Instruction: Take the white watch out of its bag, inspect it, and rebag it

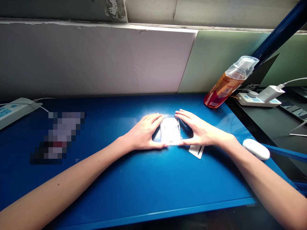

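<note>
Both bare forearms reaching in from the near corners, left hand (144, 132) lying palm down with fingers extending right, right hand (199, 131) mirroring it, fingers spreading left, fingertips nearly meeting at centre.

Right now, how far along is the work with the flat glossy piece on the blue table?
Done: the flat glossy piece lies on the blue table, and a small white card is out beside it. In hand: the left hand and right hand press its two sides, fingers spread flat. Left: glare hides its surface, so whether it is lined up or smoothed cannot be told. The card lies untouched.
</note>
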Demonstrator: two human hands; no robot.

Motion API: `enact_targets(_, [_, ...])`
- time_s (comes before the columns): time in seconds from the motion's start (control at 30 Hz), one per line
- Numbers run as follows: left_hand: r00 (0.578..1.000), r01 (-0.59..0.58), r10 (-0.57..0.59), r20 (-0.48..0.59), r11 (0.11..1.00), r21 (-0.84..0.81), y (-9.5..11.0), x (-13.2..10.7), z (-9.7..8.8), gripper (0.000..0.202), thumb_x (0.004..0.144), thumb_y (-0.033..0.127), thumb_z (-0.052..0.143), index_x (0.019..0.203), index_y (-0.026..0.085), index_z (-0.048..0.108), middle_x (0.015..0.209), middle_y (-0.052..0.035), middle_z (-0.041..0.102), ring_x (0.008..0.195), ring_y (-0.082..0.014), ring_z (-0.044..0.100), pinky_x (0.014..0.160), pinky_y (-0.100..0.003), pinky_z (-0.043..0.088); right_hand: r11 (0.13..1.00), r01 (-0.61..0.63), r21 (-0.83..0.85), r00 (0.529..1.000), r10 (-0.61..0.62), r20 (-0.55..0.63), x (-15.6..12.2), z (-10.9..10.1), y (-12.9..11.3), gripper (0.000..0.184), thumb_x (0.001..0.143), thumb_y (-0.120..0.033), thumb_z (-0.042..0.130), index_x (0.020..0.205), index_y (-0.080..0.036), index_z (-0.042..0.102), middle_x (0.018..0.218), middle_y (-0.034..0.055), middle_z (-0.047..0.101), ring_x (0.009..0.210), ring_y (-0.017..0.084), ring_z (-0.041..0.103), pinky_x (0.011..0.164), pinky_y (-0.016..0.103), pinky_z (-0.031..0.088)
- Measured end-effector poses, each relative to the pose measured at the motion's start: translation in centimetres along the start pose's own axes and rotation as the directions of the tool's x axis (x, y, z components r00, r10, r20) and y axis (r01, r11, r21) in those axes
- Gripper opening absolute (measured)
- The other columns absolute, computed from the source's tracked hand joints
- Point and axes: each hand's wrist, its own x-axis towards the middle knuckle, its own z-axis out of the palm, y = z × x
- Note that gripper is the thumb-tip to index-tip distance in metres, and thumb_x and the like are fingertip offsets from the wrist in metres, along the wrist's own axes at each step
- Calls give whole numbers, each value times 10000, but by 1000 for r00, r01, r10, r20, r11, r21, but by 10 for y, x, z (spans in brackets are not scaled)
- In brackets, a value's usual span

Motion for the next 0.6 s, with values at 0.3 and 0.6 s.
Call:
enact_targets(0.3, [1000, -14, 13, -16, 999, -31, 0, 0, -1, 1013, 754, 760, 641, 1466, 73, 425, 1488, -267, 454, 1391, -416, 418, 1144, -544, 357, 999, -15, 31, 1000, 15, -2, 0, 0, 0, 1053, 732, -679, 713, 1510, -58, 369, 1571, 272, 356, 1491, 400, 284, 1183, 570, 331])
enact_targets(0.6, [1000, -28, 28, -10, 999, -34, 0, 1, -3, 1014, 771, 762, 621, 1452, 38, 421, 1473, -281, 466, 1380, -420, 427, 1136, -543, 359, 1000, -7, 30, 1000, 7, -4, 0, 0, 0, 1063, 730, -689, 713, 1521, -74, 356, 1574, 266, 352, 1489, 403, 286, 1183, 574, 329])
